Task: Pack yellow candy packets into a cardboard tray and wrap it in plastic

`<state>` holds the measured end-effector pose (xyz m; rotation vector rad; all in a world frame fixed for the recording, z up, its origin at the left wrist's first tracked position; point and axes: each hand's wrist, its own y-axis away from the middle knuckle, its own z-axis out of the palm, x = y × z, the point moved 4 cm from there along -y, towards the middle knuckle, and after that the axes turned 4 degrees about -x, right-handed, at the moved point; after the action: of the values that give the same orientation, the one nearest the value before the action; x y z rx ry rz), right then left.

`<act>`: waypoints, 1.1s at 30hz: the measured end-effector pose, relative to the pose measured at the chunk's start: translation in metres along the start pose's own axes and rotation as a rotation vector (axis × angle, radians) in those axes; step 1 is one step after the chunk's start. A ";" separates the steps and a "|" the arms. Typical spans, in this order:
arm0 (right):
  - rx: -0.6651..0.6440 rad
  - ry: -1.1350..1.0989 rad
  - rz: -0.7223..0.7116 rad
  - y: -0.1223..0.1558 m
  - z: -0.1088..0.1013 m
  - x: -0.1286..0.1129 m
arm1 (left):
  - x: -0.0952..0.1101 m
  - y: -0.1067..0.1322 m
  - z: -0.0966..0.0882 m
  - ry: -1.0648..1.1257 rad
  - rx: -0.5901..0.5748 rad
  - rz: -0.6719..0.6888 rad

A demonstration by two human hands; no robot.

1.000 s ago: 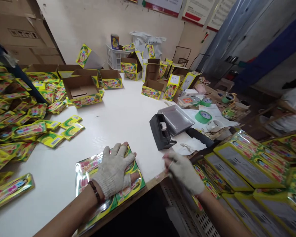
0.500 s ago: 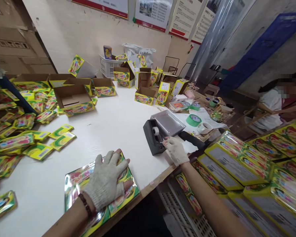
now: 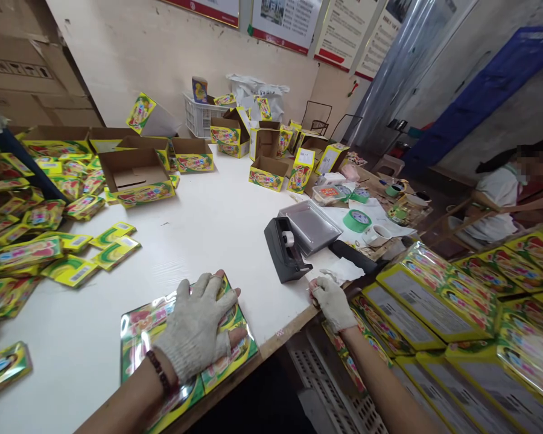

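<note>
My left hand (image 3: 194, 328), in a white knit glove, lies flat with fingers spread on a shiny film-wrapped bundle of yellow-green packets (image 3: 236, 357) at the near edge of the white table (image 3: 217, 223). My gloved right hand (image 3: 332, 301) is at the table edge, just in front of the black tape dispenser (image 3: 283, 250). Its fingers are pinched together on what looks like a short strip of clear tape.
Loose packets (image 3: 27, 253) pile up at the left, and open cartons (image 3: 136, 175) stand along the back. A metal tray (image 3: 312, 223) and a green tape roll (image 3: 356, 220) lie beside the dispenser. Wrapped bundles (image 3: 434, 301) are stacked at the right. Another person (image 3: 502, 187) sits far right.
My right hand went from the table edge up to the tape dispenser, then drew back toward me with fingers pinched. My left hand stayed flat on the bundle.
</note>
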<state>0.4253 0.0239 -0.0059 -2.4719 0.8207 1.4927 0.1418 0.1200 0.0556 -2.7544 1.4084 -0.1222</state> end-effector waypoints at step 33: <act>-0.674 0.087 0.091 0.014 0.107 -0.041 | 0.007 0.057 0.001 0.063 0.010 0.275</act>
<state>0.3202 0.0693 -0.0218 -3.0086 0.4949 1.9619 0.1003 0.0812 0.0504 -2.5379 1.7783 -0.2055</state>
